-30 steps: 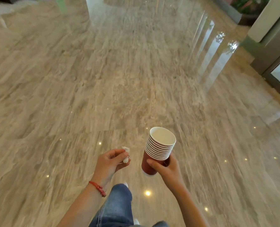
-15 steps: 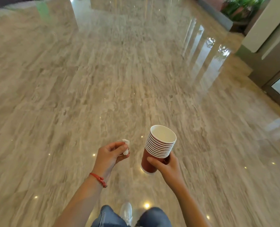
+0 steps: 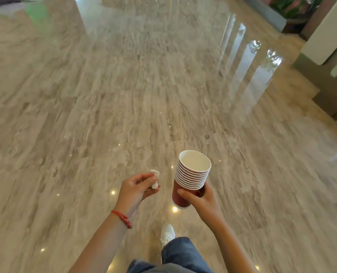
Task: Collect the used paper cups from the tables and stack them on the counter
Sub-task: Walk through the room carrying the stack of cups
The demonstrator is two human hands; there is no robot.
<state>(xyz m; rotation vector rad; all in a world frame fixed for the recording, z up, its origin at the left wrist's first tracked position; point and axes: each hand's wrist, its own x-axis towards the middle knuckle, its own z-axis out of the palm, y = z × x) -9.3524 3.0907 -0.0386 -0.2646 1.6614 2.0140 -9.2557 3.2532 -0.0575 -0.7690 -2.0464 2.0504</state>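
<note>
We have the stack of cups (image 3: 191, 178) in our right hand (image 3: 201, 198), thumb across the front of the dark red bottom cup and fingers wrapped round the far side. The stack leans a little to the right, white rims nested one inside another, the top cup's pale inside open to view. It hangs in the air above the floor (image 3: 85, 115), with no table or counter under it.

Just left of the stack, apart from it, our left hand (image 3: 138, 189) curls its fingers round a small crumpled white tissue (image 3: 154, 179), which pokes out at the fingertips. A red bracelet (image 3: 122, 218) circles that wrist, below and left of the stack.

Under the stack, a white shoe (image 3: 167, 234) steps forward on the glossy beige marble, a blue jeans leg (image 3: 183, 255) behind it. Small ceiling lights glint in the floor around the stack. Far up and right of the stack, green plants (image 3: 293, 5) sit in a planter beside a pale wall panel (image 3: 327, 30).
</note>
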